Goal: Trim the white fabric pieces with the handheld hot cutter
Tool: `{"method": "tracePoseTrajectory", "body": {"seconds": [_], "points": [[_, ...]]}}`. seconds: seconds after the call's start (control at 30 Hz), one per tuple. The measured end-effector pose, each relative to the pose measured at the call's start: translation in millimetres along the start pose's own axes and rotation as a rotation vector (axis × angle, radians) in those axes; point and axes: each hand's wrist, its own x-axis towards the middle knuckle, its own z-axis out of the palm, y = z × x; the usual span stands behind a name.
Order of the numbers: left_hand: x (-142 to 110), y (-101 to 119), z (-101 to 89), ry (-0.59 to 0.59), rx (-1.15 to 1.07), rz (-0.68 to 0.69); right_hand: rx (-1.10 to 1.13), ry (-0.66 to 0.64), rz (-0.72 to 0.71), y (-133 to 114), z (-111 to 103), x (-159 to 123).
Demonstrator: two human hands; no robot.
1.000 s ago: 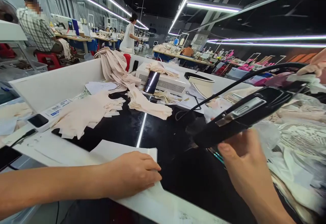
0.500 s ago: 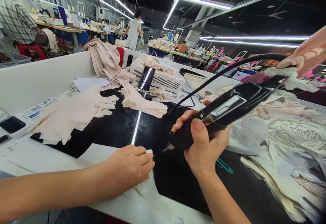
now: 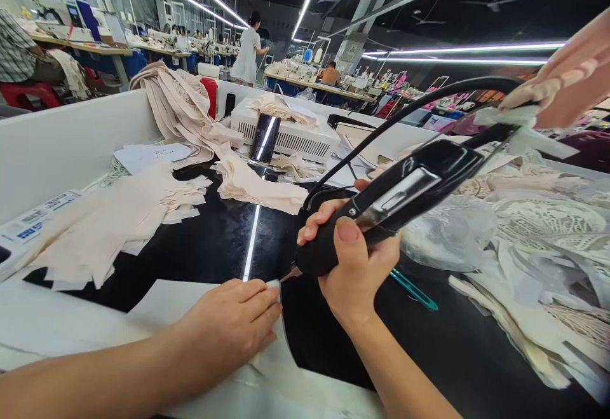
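My left hand (image 3: 229,327) lies flat, fingers together, on a white sheet of fabric (image 3: 171,298) at the near edge of the black worktop (image 3: 223,241). My right hand (image 3: 350,260) is wrapped round the grip of a black corded hand tool (image 3: 395,199). The tool's metal tip (image 3: 288,274) points down at the sheet's corner, just beside my left fingertips. A black cable (image 3: 405,110) arcs up from the tool toward the right.
Beige fabric pieces (image 3: 119,215) lie at left, a draped beige stack (image 3: 190,120) and a white box unit (image 3: 286,136) behind. White lace scraps (image 3: 538,247) pile at right. Another person's hand (image 3: 562,82) holds white cloth at top right. A teal pen (image 3: 414,288) lies nearby.
My right hand took hold of the black tool, then brought it down and left until its tip reached the sheet's corner. My left hand stayed on the sheet.
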Motion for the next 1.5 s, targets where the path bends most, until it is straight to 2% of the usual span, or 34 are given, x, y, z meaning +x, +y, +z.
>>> {"method": "tracePoseTrajectory", "body": {"seconds": [0.23,0.5,0.7,0.9,1.17,1.4,1.5], "points": [[2.4,1.7,-2.1,0.054,0.008,-0.019,0.035,0.012,-0.004,3.2,-0.6,-4.0],[3.7,0.8,-3.7,0.044,-0.023,-0.033,-0.001,0.021,0.009,1.3,2.4,-2.4],[3.2,-0.5,-5.1,-0.086,-0.006,-0.001,0.067,0.028,-0.043,6.6,3.8,-3.3],[2.2,0.1,-3.8,-0.102,-0.024,-0.024,0.043,0.018,-0.056,9.6,4.4,-3.4],[3.7,-1.0,-3.3,-0.126,-0.027,-0.026,0.124,0.003,-0.056,8.1,10.2,-5.5],[2.3,-1.3,-4.3,-0.097,-0.018,-0.015,0.071,-0.003,-0.047,9.1,10.8,-4.4],[0.4,-11.0,-4.0,-0.064,-0.029,-0.031,0.09,0.011,-0.045,3.8,7.4,0.1]]}}
